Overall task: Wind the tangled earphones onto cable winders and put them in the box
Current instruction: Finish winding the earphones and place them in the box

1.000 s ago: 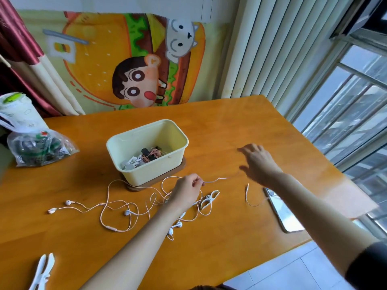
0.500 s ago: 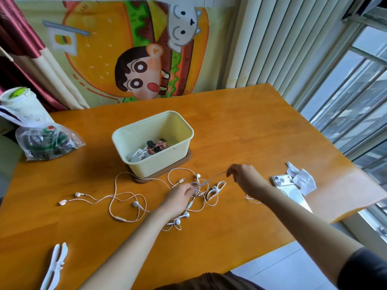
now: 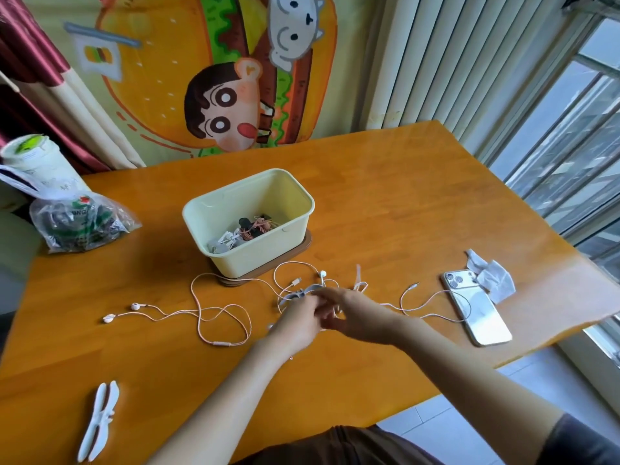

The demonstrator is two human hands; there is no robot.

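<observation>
Lettering is being shown on the plastic bag (image 3: 80, 223) at the far left of the table (image 3: 402, 203), next to a red and green mark. Only fragments are being made out, too blurred to be read. Print on the paper cup (image 3: 37, 159) behind the bag is likewise not being resolved.

Against half a second ago: the hands were then apart, the right one drawing a cord out to the right. They are now being held together over the tangle. The drawn-out cord is now lying slack, with its plug near the phone (image 3: 476, 310) and a loop being laid across the phone's back. A crumpled tissue (image 3: 493, 276) is lying against the phone's far corner.

The left hand (image 3: 295, 320) is being kept on the earphones (image 3: 221, 310), its fingers curled and pinching at the knot. The right hand (image 3: 362, 317) is being pressed fingertip to fingertip against it. Its grip is being lost to blur and cannot be told. A grey-white cable winder (image 3: 300, 293) is being seen just beyond the left fingertips.

The earphones are lying on the table in front of the box (image 3: 261, 256). Their cord is trailing left to two earbuds well apart from the hands. Wound sets are being held in the box. A second winder (image 3: 99, 421) is lying by the near left edge, well apart from both hands.
</observation>
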